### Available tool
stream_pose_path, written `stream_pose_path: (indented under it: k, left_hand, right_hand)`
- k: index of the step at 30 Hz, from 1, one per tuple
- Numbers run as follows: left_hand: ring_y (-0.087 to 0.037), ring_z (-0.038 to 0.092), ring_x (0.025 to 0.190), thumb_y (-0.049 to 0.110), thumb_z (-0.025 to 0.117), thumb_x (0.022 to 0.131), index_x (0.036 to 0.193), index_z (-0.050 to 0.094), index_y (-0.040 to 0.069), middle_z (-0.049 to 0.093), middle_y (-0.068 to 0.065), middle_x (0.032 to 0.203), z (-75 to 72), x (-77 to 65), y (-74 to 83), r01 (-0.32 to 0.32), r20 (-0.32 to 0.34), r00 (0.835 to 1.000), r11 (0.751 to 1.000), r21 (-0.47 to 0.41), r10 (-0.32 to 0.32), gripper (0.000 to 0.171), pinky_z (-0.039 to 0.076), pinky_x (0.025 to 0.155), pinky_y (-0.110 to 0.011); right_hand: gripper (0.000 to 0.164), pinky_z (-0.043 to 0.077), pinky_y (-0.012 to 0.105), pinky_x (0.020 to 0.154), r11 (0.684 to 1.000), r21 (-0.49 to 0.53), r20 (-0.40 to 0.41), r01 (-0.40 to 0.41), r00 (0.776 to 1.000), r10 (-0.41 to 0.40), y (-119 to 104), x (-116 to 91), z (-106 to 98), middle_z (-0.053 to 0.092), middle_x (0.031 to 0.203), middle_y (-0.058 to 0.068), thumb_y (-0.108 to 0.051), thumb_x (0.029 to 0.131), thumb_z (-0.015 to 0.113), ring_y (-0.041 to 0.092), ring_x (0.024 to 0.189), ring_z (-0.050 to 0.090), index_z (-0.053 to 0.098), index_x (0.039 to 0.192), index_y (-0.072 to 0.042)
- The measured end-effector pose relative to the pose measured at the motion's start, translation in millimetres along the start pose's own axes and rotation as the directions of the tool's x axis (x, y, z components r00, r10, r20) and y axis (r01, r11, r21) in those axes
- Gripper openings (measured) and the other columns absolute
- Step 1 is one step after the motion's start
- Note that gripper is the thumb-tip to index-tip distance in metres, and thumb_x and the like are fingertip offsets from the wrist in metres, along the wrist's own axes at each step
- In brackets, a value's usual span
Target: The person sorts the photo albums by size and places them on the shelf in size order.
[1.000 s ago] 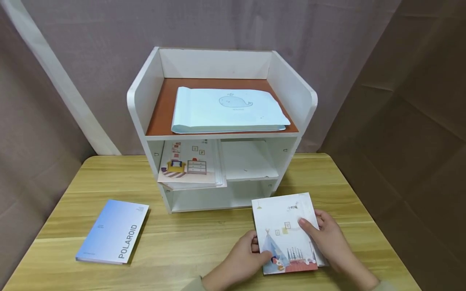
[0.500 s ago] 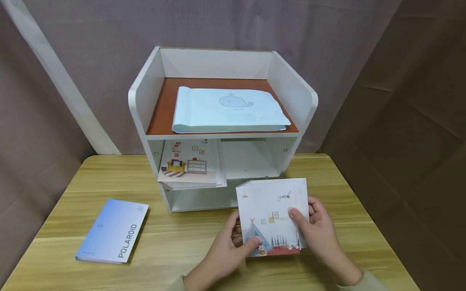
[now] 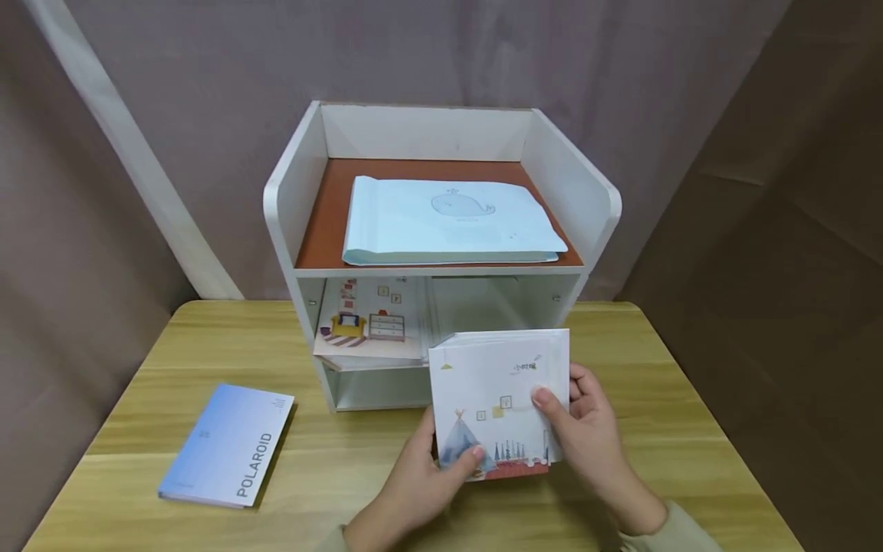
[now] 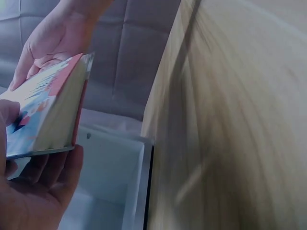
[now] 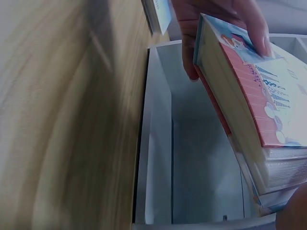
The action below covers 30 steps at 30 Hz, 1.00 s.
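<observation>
A thick, squarish photo album [image 3: 493, 376] with a blue tent and red strip on its white cover is held up before the shelf unit, clear of the table. My left hand [image 3: 417, 479] grips its lower left side, thumb on the cover and fingers underneath. On the right edge, my right hand [image 3: 589, 441] holds it the same way, its thumb pressing the cover. The right wrist view shows the thick page block of the album [image 5: 240, 105] and clear plastic edges at one side. Most of the right hand is out of that view.
The white shelf unit [image 3: 297, 184] stands behind, with a whale-cover album [image 3: 448, 218] lying on its brown top. An album with a yellow armchair picture [image 3: 372, 322] juts from the middle shelf's left side. A blue POLAROID album [image 3: 228, 445] lies on the wooden table [image 3: 138, 399].
Both hands have brought the album left and up toward the shelf unit, and it now overlaps the right side of the lower shelves. The head view has shifted slightly.
</observation>
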<state>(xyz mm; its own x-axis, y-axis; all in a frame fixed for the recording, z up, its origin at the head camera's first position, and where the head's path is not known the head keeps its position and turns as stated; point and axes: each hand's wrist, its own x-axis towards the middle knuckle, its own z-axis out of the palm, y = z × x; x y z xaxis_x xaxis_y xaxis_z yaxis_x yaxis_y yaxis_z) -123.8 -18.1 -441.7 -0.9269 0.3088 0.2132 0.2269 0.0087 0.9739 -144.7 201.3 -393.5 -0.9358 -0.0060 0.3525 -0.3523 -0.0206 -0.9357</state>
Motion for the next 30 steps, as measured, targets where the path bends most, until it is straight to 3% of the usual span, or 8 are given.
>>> stream_pose_path:
  k: [4, 8, 15, 21, 24, 30]
  left_hand:
    - [-0.014, 0.065, 0.097, 0.027, 0.067, 0.093, 0.135, 0.043, 0.025, 0.064, 0.003, 0.116, -3.5, -3.0, -0.6, 0.011, -0.028, 1.000, 1.000, 0.017, -0.011, 0.048, 0.056, 0.079, -0.030]
    - [-0.015, 0.066, 0.097, 0.030, 0.066, 0.093, 0.134, 0.044, 0.026, 0.064, 0.003, 0.116, -5.3, -3.9, -1.8, -0.035, -0.056, 0.998, 0.999, 0.004, 0.036, 0.047, 0.056, 0.079, -0.031]
    - [-0.019, 0.067, 0.093, 0.019, 0.067, 0.092, 0.131, 0.048, 0.019, 0.066, -0.002, 0.111, -2.2, -2.2, -4.0, -0.113, -0.124, 0.987, 0.992, -0.060, 0.105, 0.043, 0.058, 0.076, -0.034]
    - [-0.020, 0.067, 0.089, 0.010, 0.070, 0.089, 0.126, 0.051, 0.016, 0.067, -0.001, 0.108, -3.1, -2.5, -0.7, -0.097, -0.180, 0.980, 0.991, -0.087, 0.080, 0.042, 0.058, 0.073, -0.035]
    - [-0.020, 0.067, 0.088, 0.006, 0.070, 0.088, 0.126, 0.051, 0.013, 0.066, -0.002, 0.107, -4.7, -1.7, 5.8, -0.079, -0.203, 0.977, 0.993, -0.088, 0.059, 0.043, 0.058, 0.071, -0.035]
    - [-0.021, 0.068, 0.081, 0.000, 0.067, 0.089, 0.122, 0.052, 0.005, 0.066, -0.009, 0.100, -10.9, -0.9, 34.6, -0.082, -0.257, 0.965, 0.993, -0.087, 0.057, 0.037, 0.059, 0.066, -0.035]
  right_hand:
    - [0.037, 0.059, 0.039, 0.059, 1.000, 0.007, 0.039, 0.014, 0.999, -0.014, 0, 1, 5, 0.065, 0.102, 0.012, 0.007, 0.093, 0.057, 0.025, 0.078, 0.069, 0.044, 0.127, 0.001]
    - [0.038, 0.059, 0.040, 0.059, 1.000, -0.004, 0.044, 0.019, 0.999, -0.019, -1, 4, 10, 0.065, 0.103, 0.013, 0.007, 0.093, 0.057, 0.026, 0.077, 0.069, 0.043, 0.128, 0.002]
    - [0.041, 0.058, 0.042, 0.058, 1.000, -0.030, 0.071, -0.007, 0.997, 0.009, 2, 7, 12, 0.064, 0.102, 0.014, 0.005, 0.094, 0.058, 0.027, 0.075, 0.068, 0.040, 0.130, 0.000]
    - [0.047, 0.058, 0.044, 0.059, 1.000, -0.023, 0.125, 0.008, 0.992, -0.005, 5, 5, 12, 0.061, 0.107, 0.018, 0.006, 0.094, 0.058, 0.028, 0.078, 0.068, 0.035, 0.134, -0.002]
    - [0.050, 0.058, 0.044, 0.063, 1.000, -0.016, 0.152, -0.003, 0.988, 0.005, 7, 3, 11, 0.060, 0.111, 0.019, 0.007, 0.093, 0.057, 0.028, 0.084, 0.068, 0.033, 0.136, -0.003]
    - [0.055, 0.058, 0.042, 0.073, 0.998, -0.035, 0.206, -0.045, 0.977, 0.051, 16, -6, 13, 0.057, 0.116, 0.024, 0.004, 0.092, 0.061, 0.029, 0.094, 0.067, 0.030, 0.137, -0.004]
